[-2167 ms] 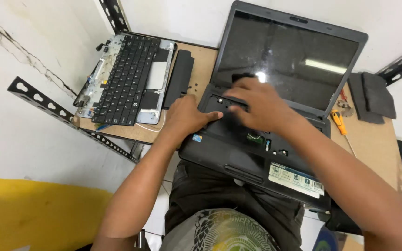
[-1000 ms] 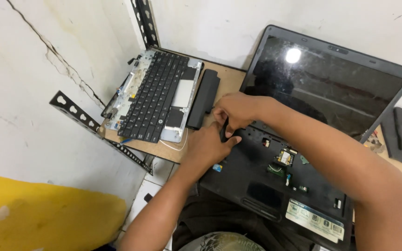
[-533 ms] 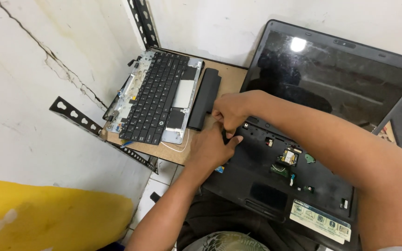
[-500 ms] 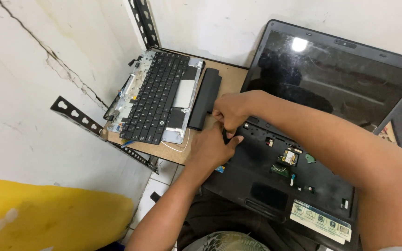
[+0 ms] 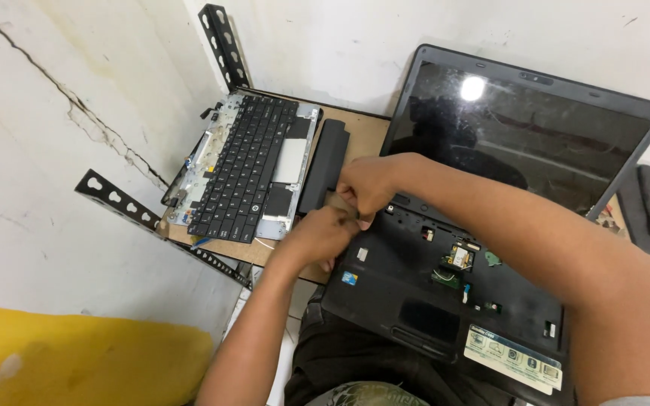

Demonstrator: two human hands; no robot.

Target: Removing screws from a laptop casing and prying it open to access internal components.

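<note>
- Nearest, across the lap: opened laptop base (image 5: 415,301), keyboard tray bare, pale sticker (image 5: 513,357) on the palm rest at the near right. Best braced flat on the thighs so it does not rock while its far left corner is worked.
- Mid-base: exposed small green card (image 5: 457,259) and fine wires. Worth holding wrists and forearms lifted off these parts; a sleeve or heel of a palm dragging here looks like the main risk.
- At the base's far left corner: left hand (image 5: 321,233), fingers curled shut over the edge, seemingly steadying it. Firm downward pressure only, no twisting.
- Touching it from above: right hand (image 5: 366,188), fingertips pinched closed on something at that corner; hidden by the fingers, so cannot tell what. Small, straight pulls judged safer than levering sideways.
- Just beyond the hands, on the wooden board (image 5: 366,131): black battery bar (image 5: 323,165), lying beside the removed keyboard assembly (image 5: 246,169). Close to the left elbow's path; wise to avoid nudging either off the edge.
- Left of that: slotted metal bracket (image 5: 126,203) under the board.
- Farthest: dark screen (image 5: 520,135), tilted back toward the white wall, lamp glare on it. Better left untouched, hinge unstrained.
</note>
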